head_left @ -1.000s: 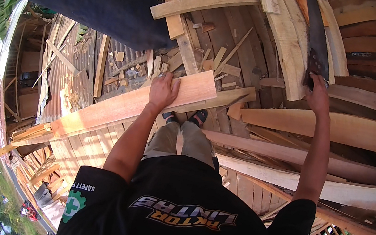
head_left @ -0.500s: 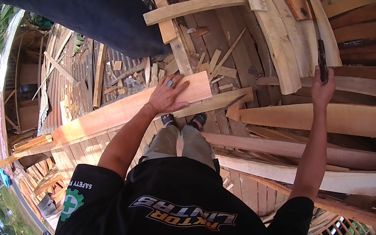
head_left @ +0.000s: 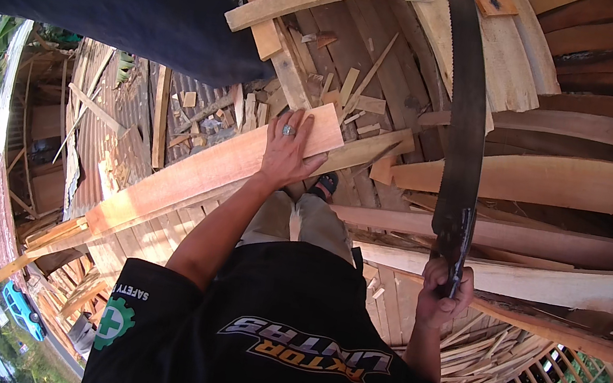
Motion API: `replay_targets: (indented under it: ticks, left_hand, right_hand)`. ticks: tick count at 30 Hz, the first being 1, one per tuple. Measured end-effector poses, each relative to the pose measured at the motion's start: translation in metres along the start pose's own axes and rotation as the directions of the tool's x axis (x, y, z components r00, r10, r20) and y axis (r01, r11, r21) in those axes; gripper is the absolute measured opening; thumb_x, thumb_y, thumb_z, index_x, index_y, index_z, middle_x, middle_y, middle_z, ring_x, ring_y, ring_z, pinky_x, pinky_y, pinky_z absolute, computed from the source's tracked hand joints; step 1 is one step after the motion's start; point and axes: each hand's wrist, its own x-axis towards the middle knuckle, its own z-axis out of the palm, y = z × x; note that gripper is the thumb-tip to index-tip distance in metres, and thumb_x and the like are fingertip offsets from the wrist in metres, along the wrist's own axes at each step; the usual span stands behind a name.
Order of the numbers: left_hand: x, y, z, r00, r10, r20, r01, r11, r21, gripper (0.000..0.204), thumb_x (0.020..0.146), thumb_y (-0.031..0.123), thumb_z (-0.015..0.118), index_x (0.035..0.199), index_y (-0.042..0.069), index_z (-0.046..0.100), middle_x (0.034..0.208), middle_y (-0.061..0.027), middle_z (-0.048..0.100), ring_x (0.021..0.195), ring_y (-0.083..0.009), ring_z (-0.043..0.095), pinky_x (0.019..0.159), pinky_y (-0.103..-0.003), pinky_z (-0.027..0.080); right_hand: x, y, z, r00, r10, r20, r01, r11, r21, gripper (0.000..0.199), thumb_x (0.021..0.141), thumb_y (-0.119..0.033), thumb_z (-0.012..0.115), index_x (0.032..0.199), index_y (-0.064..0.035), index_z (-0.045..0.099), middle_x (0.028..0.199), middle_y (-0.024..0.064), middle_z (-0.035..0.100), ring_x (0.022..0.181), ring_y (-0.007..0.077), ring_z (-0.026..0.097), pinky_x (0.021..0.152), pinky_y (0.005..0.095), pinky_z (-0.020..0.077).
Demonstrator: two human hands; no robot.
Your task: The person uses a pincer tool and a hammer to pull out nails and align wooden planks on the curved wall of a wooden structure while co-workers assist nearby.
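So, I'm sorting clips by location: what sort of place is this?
Likely an open-air woodworking site: the right hand grips a saw, the left hand rests on a plank, and wood scraps lie nearby.

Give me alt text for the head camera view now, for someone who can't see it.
A person's right hand grips a long dark handsaw while the left hand rests, fingers spread, on a pale reddish plank. Long boards and small wood offcuts are nearby.
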Motion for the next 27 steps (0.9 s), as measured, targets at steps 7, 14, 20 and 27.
replay_targets:
  ticks: [7, 14, 20, 27]
  left_hand:
    - [0.018, 0.004, 0.015, 1.000, -0.006, 0.008, 0.007, 0.999, -0.047, 0.079, 0.081, 0.045, 0.067, 0.140, -0.001, 0.043, 0.144, -0.0203, 0.040, 0.135, -0.0387, 0.031, 0.112, -0.055, 0.020]
    - [0.035, 0.014, 0.035, 0.961, -0.267, -0.073, 0.249, 0.949, -0.193, 0.059, 0.084, 0.036, 0.065, 0.133, 0.004, 0.054, 0.134, -0.0168, 0.051, 0.131, -0.0366, 0.036, 0.111, -0.050, 0.021]
    - [0.036, 0.013, 0.041, 0.946, -0.288, -0.145, 0.262, 0.949, -0.175, 0.053, 0.084, 0.036, 0.065, 0.129, 0.008, 0.058, 0.130, -0.0138, 0.055, 0.128, -0.0339, 0.039, 0.109, -0.049, 0.022]
    - [0.035, 0.015, 0.037, 0.949, -0.279, -0.147, 0.251, 0.951, -0.181, 0.050, 0.084, 0.035, 0.066, 0.125, 0.009, 0.060, 0.127, -0.0114, 0.057, 0.127, -0.0330, 0.040, 0.108, -0.049, 0.024]
  right_hand:
    - [-0.083, 0.033, -0.002, 0.970, 0.229, 0.082, -0.202, 0.946, -0.252, 0.036, 0.095, -0.032, 0.048, 0.071, -0.0061, 0.045, 0.054, 0.0024, 0.045, 0.050, 0.0116, 0.040, 0.049, 0.0291, 0.0300]
    - [-0.118, 0.048, -0.013, 0.926, 0.348, 0.145, -0.280, 0.893, -0.352, 0.035, 0.094, -0.029, 0.052, 0.071, -0.0042, 0.045, 0.057, 0.0053, 0.044, 0.049, 0.0155, 0.043, 0.047, 0.0312, 0.0325]
    - [-0.136, 0.053, -0.013, 0.904, 0.403, 0.144, -0.324, 0.864, -0.386, 0.034, 0.093, -0.030, 0.053, 0.071, -0.0051, 0.045, 0.057, 0.0074, 0.039, 0.047, 0.0183, 0.043, 0.047, 0.0332, 0.0317]
    - [-0.141, 0.051, -0.010, 0.904, 0.403, 0.144, -0.314, 0.853, -0.418, 0.034, 0.092, -0.031, 0.055, 0.073, -0.0045, 0.045, 0.059, 0.0095, 0.039, 0.047, 0.0228, 0.044, 0.048, 0.0346, 0.0320]
